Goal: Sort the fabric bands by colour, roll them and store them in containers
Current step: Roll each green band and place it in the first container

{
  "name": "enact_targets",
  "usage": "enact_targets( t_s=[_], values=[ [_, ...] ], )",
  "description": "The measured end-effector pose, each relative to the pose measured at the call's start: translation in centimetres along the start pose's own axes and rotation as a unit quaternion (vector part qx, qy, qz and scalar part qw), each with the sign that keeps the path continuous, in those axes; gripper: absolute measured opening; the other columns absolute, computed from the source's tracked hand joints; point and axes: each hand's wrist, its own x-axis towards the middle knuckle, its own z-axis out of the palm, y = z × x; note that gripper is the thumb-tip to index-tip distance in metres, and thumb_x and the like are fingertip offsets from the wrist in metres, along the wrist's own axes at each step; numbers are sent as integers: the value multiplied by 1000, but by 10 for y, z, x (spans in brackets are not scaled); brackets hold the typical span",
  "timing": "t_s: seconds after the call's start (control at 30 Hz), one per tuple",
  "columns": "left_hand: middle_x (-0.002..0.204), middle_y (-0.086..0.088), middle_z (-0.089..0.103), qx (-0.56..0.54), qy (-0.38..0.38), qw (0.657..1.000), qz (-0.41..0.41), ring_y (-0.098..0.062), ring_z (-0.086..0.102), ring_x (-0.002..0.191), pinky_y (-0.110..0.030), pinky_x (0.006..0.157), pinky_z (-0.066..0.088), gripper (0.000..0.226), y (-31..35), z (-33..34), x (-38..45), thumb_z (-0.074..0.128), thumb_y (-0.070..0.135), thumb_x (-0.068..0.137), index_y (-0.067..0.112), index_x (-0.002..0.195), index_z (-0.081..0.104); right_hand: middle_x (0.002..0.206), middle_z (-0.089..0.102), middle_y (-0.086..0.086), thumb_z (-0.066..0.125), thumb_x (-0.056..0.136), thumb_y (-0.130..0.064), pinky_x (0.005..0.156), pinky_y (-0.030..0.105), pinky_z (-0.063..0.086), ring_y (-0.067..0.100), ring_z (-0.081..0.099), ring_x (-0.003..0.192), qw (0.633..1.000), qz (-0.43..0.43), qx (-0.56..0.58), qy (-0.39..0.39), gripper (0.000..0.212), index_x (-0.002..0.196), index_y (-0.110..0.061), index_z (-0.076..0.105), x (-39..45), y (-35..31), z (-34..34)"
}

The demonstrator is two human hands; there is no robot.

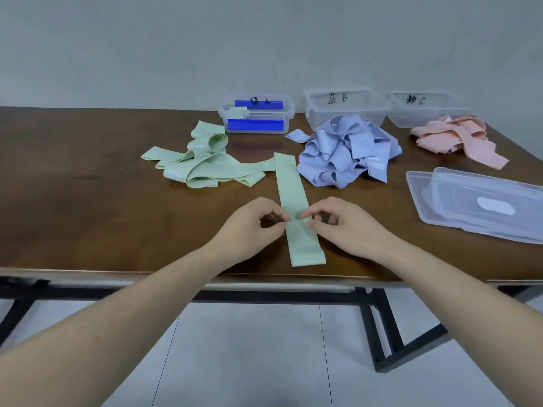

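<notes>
Lying flat near the front edge of the brown table [88, 201]: one green fabric band [296, 210], stretched lengthwise away from the edge, near end just short of it. This band taken as landmark.

Pinching the band's left edge about midway along: left hand [252, 227], thumb and forefinger closed together on the fabric, other fingers curled. Pinching the right edge at the same level: right hand [343, 227], fingertips clamped on the fabric likewise. Both forearms reaching in over the table edge.

Lying to the right of the band, near the table's right side: clear plastic lids [476, 204], stacked and overlapping.

Sitting left of the band's far end and touching it: loose green band pile [199, 163], partly looped, unrolled. Sitting just right of the far end: tangled blue band pile [346, 154]. Lying further right, well apart from the band: pink band pile [458, 139].

Standing beyond the band, along the wall side: three clear containers. Behind the green pile, container A [256, 117], showing blue clips and holding one pale green piece. Behind the blue pile, container B [346, 108]. Behind the pink pile, container C [423, 108]. Handwritten characters on each label too small to read surely.
</notes>
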Motion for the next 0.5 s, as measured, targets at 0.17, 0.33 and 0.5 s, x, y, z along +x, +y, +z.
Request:
enact_targets(
  t_s=[0.17,0.33,0.5],
  values=[
    [103,12,65,20,-2,995,93,-8,59,94,-17,88,39,12,7,13,-26,78,27,84,27,95,73,112,60,-15,67,91,-37,84,13,42,10,57,91,994,-101,-34,-16,27,117,-32,71,-35,8,5],
    [109,20,64,157,1,976,150,-4,48,92,-35,92,43,30,5,25,-46,67,49,82,34,107,74,123,62,-21,66,91,-39,101,19,38,7,51,110,978,-144,-152,-6,30,120,-31,72,-57,13,6],
    [101,16,69,185,45,969,158,-8,50,80,-40,81,49,12,13,30,-49,73,31,88,30,99,76,111,64,-17,68,94,-25,92,25,43,11,50,98,965,-168,-202,13,18,110,-26,74,-59,7,9]
  ],
)
